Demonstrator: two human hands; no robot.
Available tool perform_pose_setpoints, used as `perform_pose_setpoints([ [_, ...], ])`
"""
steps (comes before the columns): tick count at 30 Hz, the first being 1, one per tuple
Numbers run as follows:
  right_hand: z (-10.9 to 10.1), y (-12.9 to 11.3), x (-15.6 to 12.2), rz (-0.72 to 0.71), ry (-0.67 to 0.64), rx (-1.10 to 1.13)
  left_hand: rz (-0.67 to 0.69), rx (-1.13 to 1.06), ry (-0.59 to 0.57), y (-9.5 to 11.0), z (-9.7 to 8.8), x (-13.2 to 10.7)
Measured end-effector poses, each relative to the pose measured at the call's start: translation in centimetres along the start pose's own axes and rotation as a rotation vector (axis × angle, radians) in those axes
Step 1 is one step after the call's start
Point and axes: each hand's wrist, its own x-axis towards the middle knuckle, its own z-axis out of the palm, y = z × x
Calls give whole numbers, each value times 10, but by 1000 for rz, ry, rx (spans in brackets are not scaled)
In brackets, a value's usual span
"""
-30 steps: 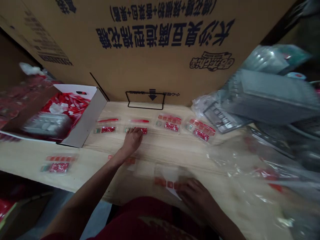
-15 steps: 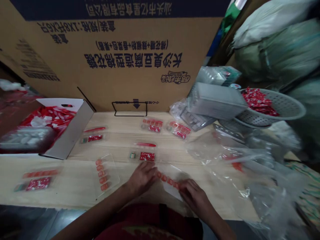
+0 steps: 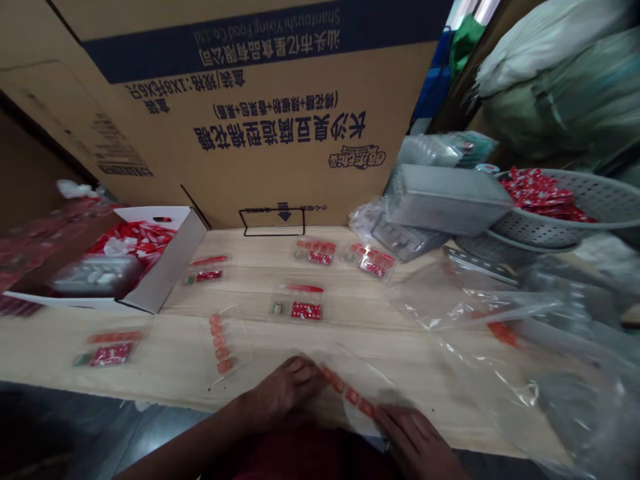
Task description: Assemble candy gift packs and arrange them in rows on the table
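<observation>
Down at near edge of counter (image 3: 360,310), working strip of red pieces (image 3: 352,396) between left hand (image 3: 293,393), at one end, and right hand (image 3: 413,430), at other, clear plastic (image 3: 353,367) alongside. Can't tell firm pinch from light touch tbh, grip too blurry. Seems to need both ends kept even. Some room forward, before packed tray (image 3: 287,297); loose plastic bag (image 3: 460,303) off to right, near edge tight below hands.

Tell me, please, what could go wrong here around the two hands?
The row of orange-red pieces lies between the left hand and right hand; an uneven pull might bend or tear it. Lying near the front edge of the wooden table, it could also slip off.
</observation>
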Motion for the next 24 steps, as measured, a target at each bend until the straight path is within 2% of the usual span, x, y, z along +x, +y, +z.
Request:
perform_pose_setpoints([
  [3,1,-8,1,-59,102,-9,-15,2,36,5,4,-8],
  [6,-2,-5,13,-64,204,18,-7,22,129,9,6,-15],
  [9,-8,4,46,-61,278,68,-2,39,315,9,-2,-22],
  [12,-10,10,97,15,355,187,-113,-3,537,-4,-26,-22],
  [15,6,15,154,232,343,384,-365,-189,692,-38,-54,-9],
  [18,40,26,196,527,292,601,-607,-451,708,-88,-71,11],
  [21,73,39,216,688,268,596,-794,-493,634,-132,-71,29],
  [24,92,45,220,676,241,432,-846,-431,586,-153,-61,39],
])
